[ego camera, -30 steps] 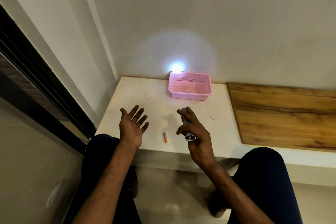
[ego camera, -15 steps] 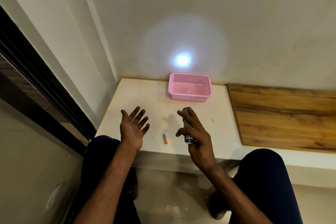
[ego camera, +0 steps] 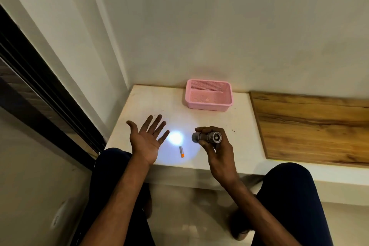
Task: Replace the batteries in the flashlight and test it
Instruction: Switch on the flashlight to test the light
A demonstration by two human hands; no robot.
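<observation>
My right hand grips a small silver flashlight above the white table, its lit head turned left. Its beam makes a bright spot on the tabletop between my hands. My left hand is held palm up with straight, spread fingers just left of that spot and holds nothing. A single battery with an orange end lies on the table inside the lit circle, below the spot.
A pink plastic basket stands at the back of the table against the wall. A wooden board lies on the right. A dark window frame runs along the left. My knees sit below the table's front edge.
The flashlight has swung from pointing at the wall to pointing left and down, so the light spot moved from the wall onto the table beside my left hand. My left palm stayed open.
</observation>
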